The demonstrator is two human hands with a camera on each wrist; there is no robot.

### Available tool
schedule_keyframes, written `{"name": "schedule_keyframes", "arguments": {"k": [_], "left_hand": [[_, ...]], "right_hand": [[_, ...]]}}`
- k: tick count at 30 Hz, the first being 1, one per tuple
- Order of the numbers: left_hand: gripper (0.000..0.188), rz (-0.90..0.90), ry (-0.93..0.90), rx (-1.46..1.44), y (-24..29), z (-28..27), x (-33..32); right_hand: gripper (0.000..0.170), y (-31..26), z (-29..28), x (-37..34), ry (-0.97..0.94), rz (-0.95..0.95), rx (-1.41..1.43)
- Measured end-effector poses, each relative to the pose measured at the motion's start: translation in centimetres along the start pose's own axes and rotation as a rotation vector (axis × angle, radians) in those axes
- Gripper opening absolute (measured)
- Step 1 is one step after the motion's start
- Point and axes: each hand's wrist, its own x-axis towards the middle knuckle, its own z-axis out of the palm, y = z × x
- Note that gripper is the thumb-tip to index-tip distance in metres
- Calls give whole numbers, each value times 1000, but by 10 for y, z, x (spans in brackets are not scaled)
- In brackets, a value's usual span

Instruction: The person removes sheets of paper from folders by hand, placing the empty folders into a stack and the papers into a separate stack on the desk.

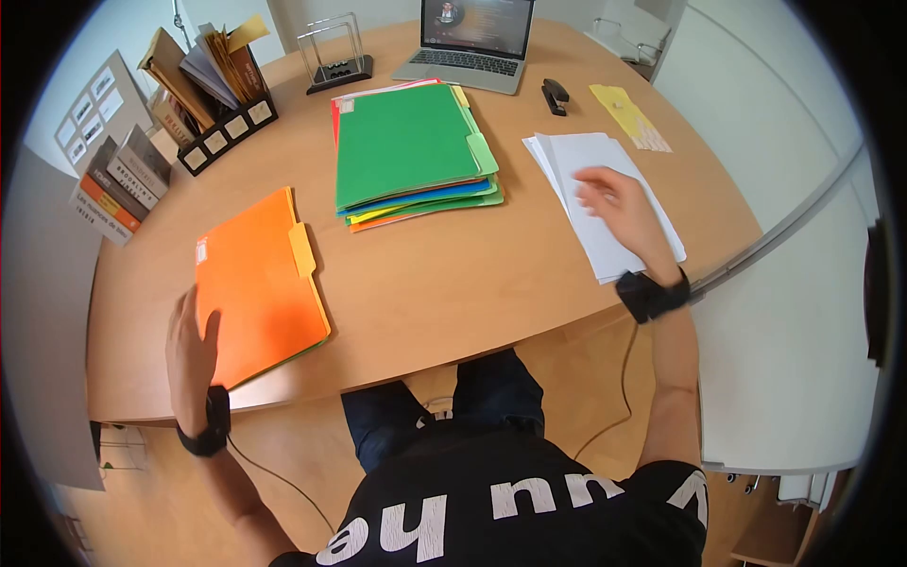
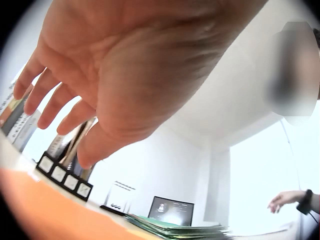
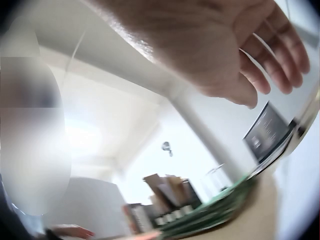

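An orange folder [image 1: 255, 283] lies near the table's front left, with a green edge showing under it. My left hand [image 1: 192, 345] is at its left edge, fingers straight; in the left wrist view that hand [image 2: 125, 70] has its fingers spread and holds nothing. Over the stack of white paper [image 1: 605, 227] at the right is my right hand [image 1: 619, 213], empty, its fingers loosely bent; the right wrist view shows the hand [image 3: 225, 50] above the surface. Between them, farther back, a pile of folders with a green one [image 1: 406, 146] on top shows blue, yellow and orange edges.
A laptop [image 1: 470, 61] stands at the back, with a black stapler [image 1: 556, 96] and a yellow sheet [image 1: 628, 115] to its right. At the back left are a ball cradle [image 1: 338, 71], a black file holder [image 1: 227, 132] and several books [image 1: 123, 184].
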Motion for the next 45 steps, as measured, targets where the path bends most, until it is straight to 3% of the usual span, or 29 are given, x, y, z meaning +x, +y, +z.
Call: {"name": "schedule_keyframes", "arguments": {"k": [1,3,7,9,13,15,19,22,24,25,27,28,30,31,33,34,36,38,39,40,45], "left_hand": [[38,49,-68,-54,24,-8,17],[37,309,-157,-96,57,-8,51],[37,637,-230,-323,111,46,115],[39,706,-132,-240,121,86,138],[38,834,60,-135,135,123,155],[37,663,-298,-221,140,120,156],[35,663,-306,-201,137,122,158],[29,774,-174,-264,134,129,162],[20,555,-264,-144,137,131,163],[20,557,-265,-144,138,133,162],[14,445,42,-515,138,137,156],[14,450,48,-515,140,133,152],[12,230,142,-683,142,122,137],[12,237,143,-682,140,122,131],[13,51,61,-1045,132,122,115],[15,-68,-32,-1318,138,110,103],[17,-77,-83,-1336,140,93,83],[19,-103,-125,-1345,136,87,71],[23,27,-184,-1132,132,86,65],[27,144,-243,-915,129,84,59],[43,20,-215,-944,131,62,41]], "right_hand": [[24,-10,14,11,-92,37,152],[25,-10,41,37,-163,66,164],[28,27,85,88,-128,125,74],[29,42,100,95,-77,113,1],[32,46,103,87,-110,302,150],[32,44,100,82,-110,335,225],[32,47,102,80,-111,329,259],[33,43,102,81,-101,333,236],[37,44,101,81,-99,337,242],[37,38,100,79,-98,339,242],[40,23,96,76,-80,348,202],[40,17,92,75,-73,343,202],[49,11,86,74,-150,307,250],[49,15,88,74,-143,305,252],[44,32,98,73,196,-47,127],[44,37,98,74,192,-50,129],[32,51,88,77,-1,30,221],[29,60,81,84,-25,110,175],[26,63,82,87,-37,197,119],[24,52,80,84,-10,197,209],[24,30,74,73,50,96,490]]}}
